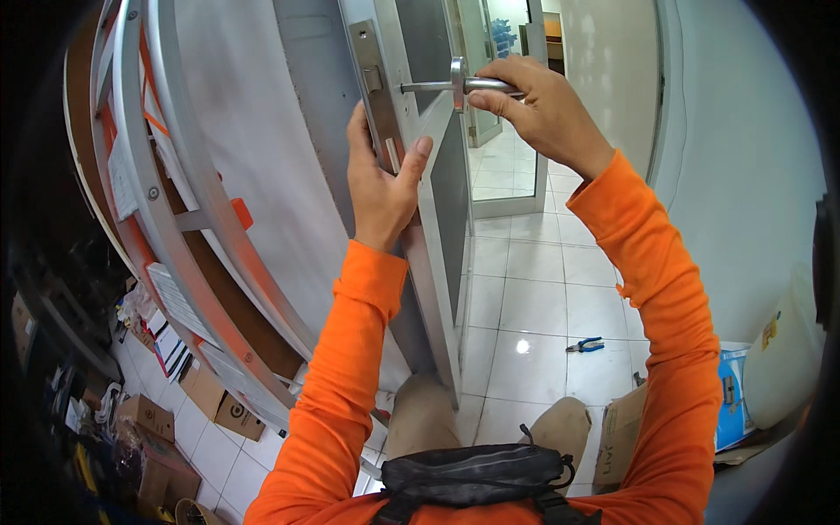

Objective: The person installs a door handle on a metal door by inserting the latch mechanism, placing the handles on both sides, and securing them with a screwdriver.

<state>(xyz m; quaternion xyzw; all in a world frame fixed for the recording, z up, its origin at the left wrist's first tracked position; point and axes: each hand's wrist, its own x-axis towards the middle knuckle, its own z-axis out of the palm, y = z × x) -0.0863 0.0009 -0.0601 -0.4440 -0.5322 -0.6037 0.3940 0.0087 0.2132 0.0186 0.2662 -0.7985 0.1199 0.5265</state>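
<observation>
One door (427,262), edge clasped by the left hand (385,194) below the latch (372,80); handle (478,84), pinched by the right hand (551,107), stands off the door face, spindle (427,87) bridging the gap.

Large printed letters mark the cardboard box (623,433) at right; a round dark logo (238,412) stands on a carton (206,391). The ladder's (156,208) white labels (179,302) bear print (too small to read).
</observation>
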